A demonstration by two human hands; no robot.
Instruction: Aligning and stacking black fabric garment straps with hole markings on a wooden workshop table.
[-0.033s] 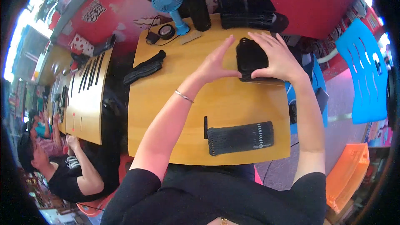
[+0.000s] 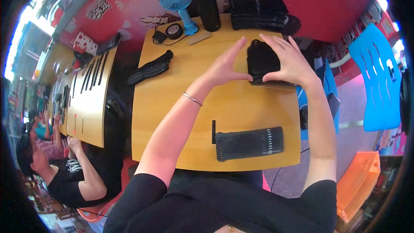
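Note:
A stack of black knitted pieces lies at the far right of the table, partly hidden by my right hand. That hand is open over the stack's right side, fingers spread and thumb pointing left. My left hand is open too, just left of the stack, its thumb tip close to the stack's near left corner. Neither hand holds anything. Near the front edge lies a flat dark grey ribbed knit piece with a looped left end and a row of white crescent prints. A short black strip sits beside it.
On the wooden table are a black knit bundle, a blue fan, a black bottle, a tape roll and a banded dark stack. An orange crate and blue chair stand right; co-workers sit left.

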